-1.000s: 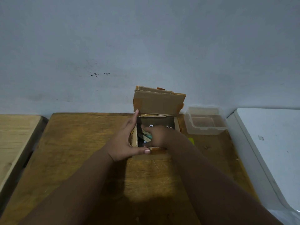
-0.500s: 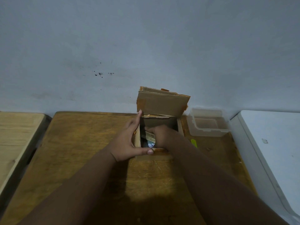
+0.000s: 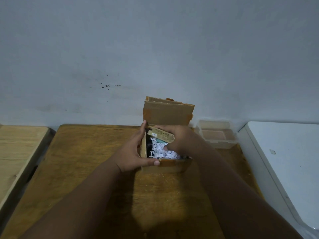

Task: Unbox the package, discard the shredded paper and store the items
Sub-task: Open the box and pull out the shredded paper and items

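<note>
An open cardboard box point(image 3: 168, 165) stands on the wooden table, its lid flap point(image 3: 168, 112) upright against the wall. White shredded paper point(image 3: 161, 150) fills the inside, with something teal half buried in it. My left hand point(image 3: 133, 152) clasps the box's left wall and front corner. My right hand point(image 3: 181, 138) holds a small tan carton with a barcode point(image 3: 161, 134) just above the box's back edge.
A clear plastic container point(image 3: 218, 136) sits right of the box by the wall. A white surface point(image 3: 283, 161) borders the table on the right, a lighter wooden table point(image 3: 19, 152) on the left. The wooden table point(image 3: 89, 161) stretches toward me.
My right hand was down inside the box; it has come up holding the small tan carton, uncovering the shredded paper. My left hand stayed on the box.
</note>
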